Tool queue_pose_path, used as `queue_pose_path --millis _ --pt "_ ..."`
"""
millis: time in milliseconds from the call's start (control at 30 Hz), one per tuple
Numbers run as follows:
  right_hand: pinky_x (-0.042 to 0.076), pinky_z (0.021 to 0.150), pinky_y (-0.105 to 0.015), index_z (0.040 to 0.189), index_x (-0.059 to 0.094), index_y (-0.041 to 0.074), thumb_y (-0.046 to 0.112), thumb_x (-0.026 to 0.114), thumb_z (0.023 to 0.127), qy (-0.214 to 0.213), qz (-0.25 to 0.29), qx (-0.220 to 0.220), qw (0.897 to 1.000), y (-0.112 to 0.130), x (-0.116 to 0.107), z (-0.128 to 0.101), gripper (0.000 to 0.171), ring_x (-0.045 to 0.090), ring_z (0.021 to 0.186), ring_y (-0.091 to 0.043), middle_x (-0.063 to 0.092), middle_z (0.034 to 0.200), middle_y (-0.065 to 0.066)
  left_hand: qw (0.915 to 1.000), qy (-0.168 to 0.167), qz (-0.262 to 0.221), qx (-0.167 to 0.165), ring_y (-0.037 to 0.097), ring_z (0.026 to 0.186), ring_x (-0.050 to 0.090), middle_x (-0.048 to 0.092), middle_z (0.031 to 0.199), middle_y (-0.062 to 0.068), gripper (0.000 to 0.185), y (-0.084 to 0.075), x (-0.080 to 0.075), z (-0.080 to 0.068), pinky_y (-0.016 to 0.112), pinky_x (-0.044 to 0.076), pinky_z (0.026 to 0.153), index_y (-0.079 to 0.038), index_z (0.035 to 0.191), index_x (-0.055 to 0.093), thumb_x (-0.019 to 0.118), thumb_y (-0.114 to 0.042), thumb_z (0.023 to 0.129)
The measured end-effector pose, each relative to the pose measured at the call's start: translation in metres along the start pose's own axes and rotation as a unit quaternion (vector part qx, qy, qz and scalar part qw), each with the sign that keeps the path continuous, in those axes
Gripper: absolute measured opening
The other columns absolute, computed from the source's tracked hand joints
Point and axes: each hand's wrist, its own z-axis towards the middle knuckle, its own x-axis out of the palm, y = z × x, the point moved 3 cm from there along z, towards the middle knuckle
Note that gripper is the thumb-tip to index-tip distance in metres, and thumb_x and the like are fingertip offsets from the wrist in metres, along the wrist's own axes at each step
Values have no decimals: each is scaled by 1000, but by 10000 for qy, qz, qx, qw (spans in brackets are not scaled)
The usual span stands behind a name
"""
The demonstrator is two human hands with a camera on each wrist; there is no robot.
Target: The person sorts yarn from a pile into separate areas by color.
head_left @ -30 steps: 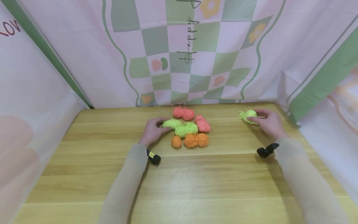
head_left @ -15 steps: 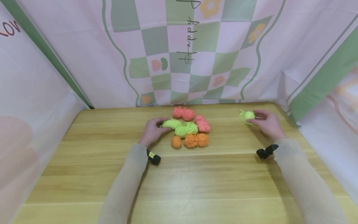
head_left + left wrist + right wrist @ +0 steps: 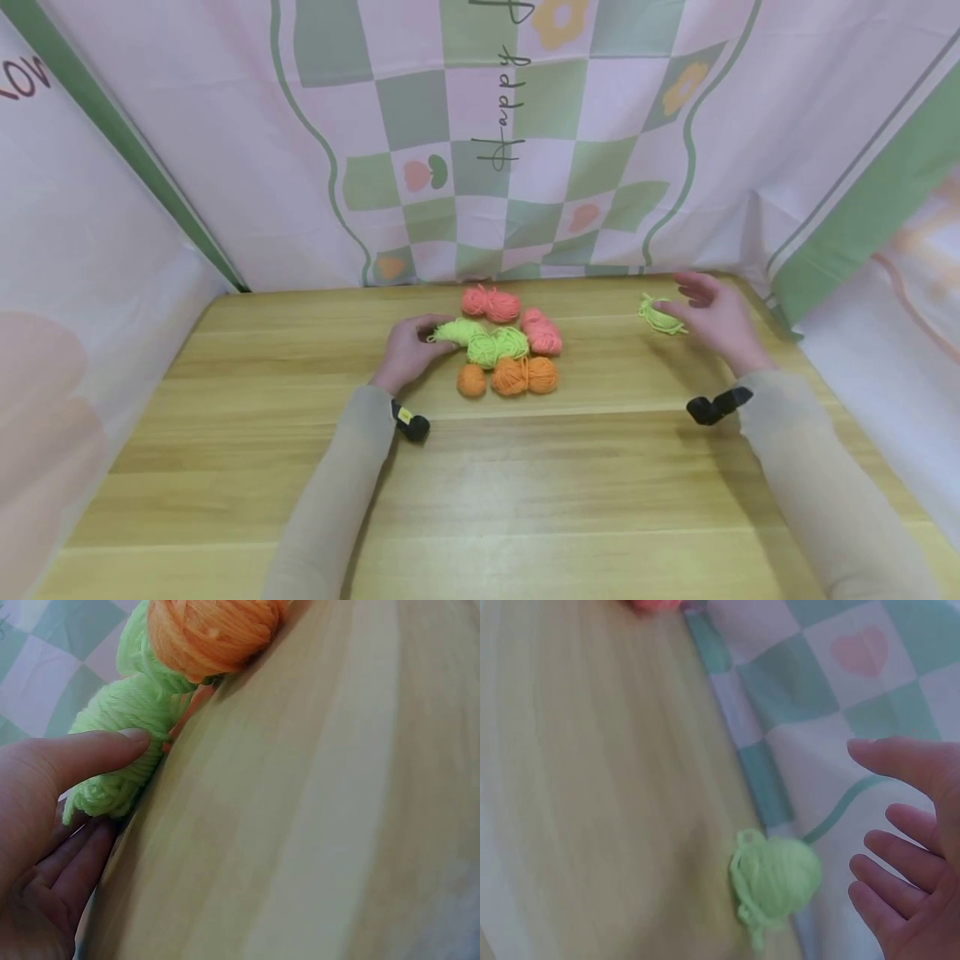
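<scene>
Left hand (image 3: 45, 825) pinching green yarn skein (image 3: 124, 750), right hand (image 3: 911, 847) released beside green yarn ball (image 3: 776, 881)

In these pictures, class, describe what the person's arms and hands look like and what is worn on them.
Both arms wear long, thin beige sleeves reaching the wrists. The left hand and right hand are bare, without gloves or rings in view. A small black camera is strapped at each wrist: the left wrist camera carries a yellow mark, the right wrist camera is plain black.
</scene>
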Motion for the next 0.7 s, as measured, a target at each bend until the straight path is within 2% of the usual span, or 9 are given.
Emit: queue_pose_path --millis 200,433,700 --pt "36 112 -55 154 43 7 48 77 89 111 81 -221 9997 32 3 -7 84 44 136 -43 45 153 -21 10000 17 -5 -5 21 106 66 72 119 6 45 3 1 0 35 52 96 -7 123 72 88 -15 81" --pt "37 113 -46 150 48 3 35 80 91 232 279 -699 9969 63 15 -15 74 46 136 -36 49 150 -17 10000 33 -33 -7 21 106 66 72 119 6 46 3 1 1 35 52 96 -7 124 72 88 -15 81" --pt "40 111 -46 146 52 5 33 81 90 403 338 -1004 9936 85 31 -22 70 50 134 -33 52 148 -15 10000 31 -64 -4 21 105 66 72 120 6 46 4 0 1 35 52 95 -7 124 72 88 -14 82"
